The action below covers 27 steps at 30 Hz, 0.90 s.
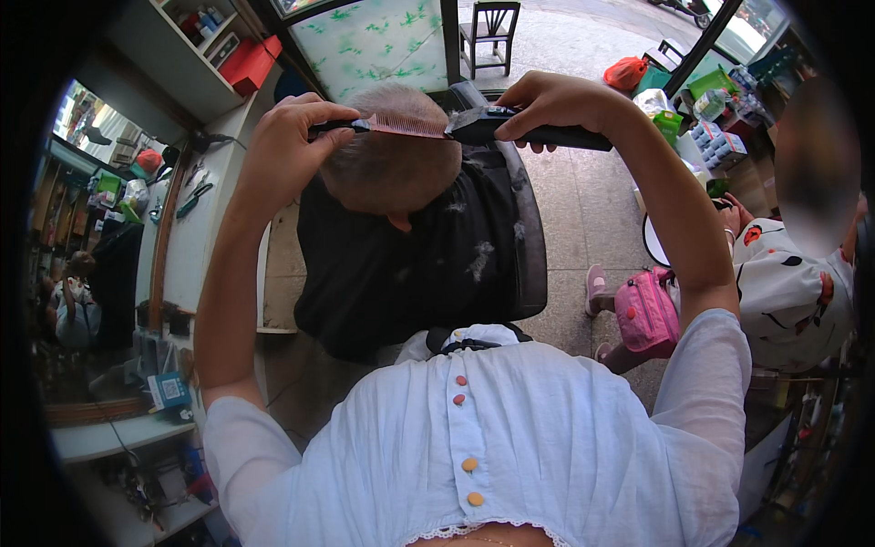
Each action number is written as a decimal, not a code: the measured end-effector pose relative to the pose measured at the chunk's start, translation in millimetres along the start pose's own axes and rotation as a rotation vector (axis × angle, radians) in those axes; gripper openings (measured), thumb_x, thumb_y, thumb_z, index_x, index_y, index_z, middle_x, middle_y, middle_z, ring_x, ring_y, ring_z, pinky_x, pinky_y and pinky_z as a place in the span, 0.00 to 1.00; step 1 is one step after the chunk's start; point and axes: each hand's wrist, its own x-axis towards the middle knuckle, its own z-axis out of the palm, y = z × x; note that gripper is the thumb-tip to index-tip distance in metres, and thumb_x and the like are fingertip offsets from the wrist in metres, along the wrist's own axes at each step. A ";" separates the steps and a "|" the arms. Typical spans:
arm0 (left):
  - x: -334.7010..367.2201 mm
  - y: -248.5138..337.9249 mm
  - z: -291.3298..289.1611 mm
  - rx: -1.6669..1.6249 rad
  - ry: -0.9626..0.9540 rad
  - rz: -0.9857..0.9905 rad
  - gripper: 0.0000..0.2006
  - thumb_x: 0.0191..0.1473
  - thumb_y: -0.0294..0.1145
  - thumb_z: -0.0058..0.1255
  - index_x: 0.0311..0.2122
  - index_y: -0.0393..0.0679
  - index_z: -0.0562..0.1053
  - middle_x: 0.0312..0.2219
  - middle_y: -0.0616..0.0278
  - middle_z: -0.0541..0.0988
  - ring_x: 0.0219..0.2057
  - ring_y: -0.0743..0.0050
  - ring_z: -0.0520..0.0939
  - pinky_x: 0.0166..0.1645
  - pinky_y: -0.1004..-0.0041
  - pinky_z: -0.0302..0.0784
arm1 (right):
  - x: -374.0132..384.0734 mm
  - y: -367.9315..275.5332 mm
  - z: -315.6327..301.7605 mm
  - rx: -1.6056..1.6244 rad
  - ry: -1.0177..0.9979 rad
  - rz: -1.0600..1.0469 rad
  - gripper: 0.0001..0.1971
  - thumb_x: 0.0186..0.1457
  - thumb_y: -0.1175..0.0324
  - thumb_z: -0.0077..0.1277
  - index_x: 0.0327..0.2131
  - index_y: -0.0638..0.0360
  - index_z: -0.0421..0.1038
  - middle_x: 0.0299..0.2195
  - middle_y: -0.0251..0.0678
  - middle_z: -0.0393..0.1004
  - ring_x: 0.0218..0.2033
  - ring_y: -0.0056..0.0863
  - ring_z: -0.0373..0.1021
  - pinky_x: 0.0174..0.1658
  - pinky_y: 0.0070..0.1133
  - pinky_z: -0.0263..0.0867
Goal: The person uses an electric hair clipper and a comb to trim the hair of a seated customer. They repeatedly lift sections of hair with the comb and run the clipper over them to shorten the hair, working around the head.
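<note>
A person with short grey hair (392, 164) sits in a dark chair (529, 237) in front of me, draped in a black cape (401, 264) flecked with cut hair. My left hand (287, 137) holds a pink-toothed comb (396, 126) with a black handle flat across the top of the head. My right hand (551, 105) grips black hair clippers (519, 132), whose blade end meets the comb's teeth near the crown. Both my arms reach up from the lower edge, in pale blue short sleeves.
A white counter (196, 246) with scissors and small tools runs along the left under a mirror (87, 228). Another person in white sits at the right with a pink bag (645, 310). A wooden chair (490, 32) stands beyond the doorway. Shelves of goods fill the upper right.
</note>
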 end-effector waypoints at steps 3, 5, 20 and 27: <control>1.9 -2.5 2.4 0.077 0.048 0.043 0.11 0.47 0.27 0.60 0.39 0.42 0.79 0.27 0.64 0.76 0.33 0.72 0.75 0.40 0.74 0.70 | 2.2 -6.9 1.8 -0.078 0.003 0.019 0.23 0.45 0.62 0.62 0.42 0.69 0.74 0.23 0.35 0.74 0.21 0.20 0.73 0.25 0.15 0.71; 3.3 -2.4 2.7 0.085 0.064 0.063 0.11 0.46 0.27 0.60 0.39 0.42 0.79 0.27 0.64 0.76 0.33 0.71 0.75 0.40 0.73 0.70 | 7.3 -10.7 1.3 -0.138 0.023 0.011 0.23 0.45 0.61 0.62 0.42 0.69 0.74 0.23 0.36 0.74 0.22 0.21 0.74 0.25 0.15 0.71; -24.9 4.6 9.3 -0.175 -0.019 0.023 0.11 0.45 0.28 0.59 0.38 0.42 0.79 0.28 0.62 0.77 0.35 0.64 0.75 0.41 0.69 0.70 | -3.4 0.4 30.8 0.198 0.215 -0.165 0.18 0.46 0.61 0.62 0.33 0.68 0.76 0.21 0.35 0.75 0.19 0.20 0.72 0.25 0.13 0.69; -12.9 -11.4 10.5 0.041 0.112 0.105 0.11 0.47 0.27 0.58 0.39 0.43 0.79 0.28 0.64 0.76 0.34 0.69 0.74 0.40 0.73 0.70 | -21.2 2.6 30.8 -0.064 0.150 -0.073 0.21 0.46 0.63 0.62 0.40 0.70 0.74 0.21 0.33 0.73 0.19 0.18 0.70 0.24 0.13 0.68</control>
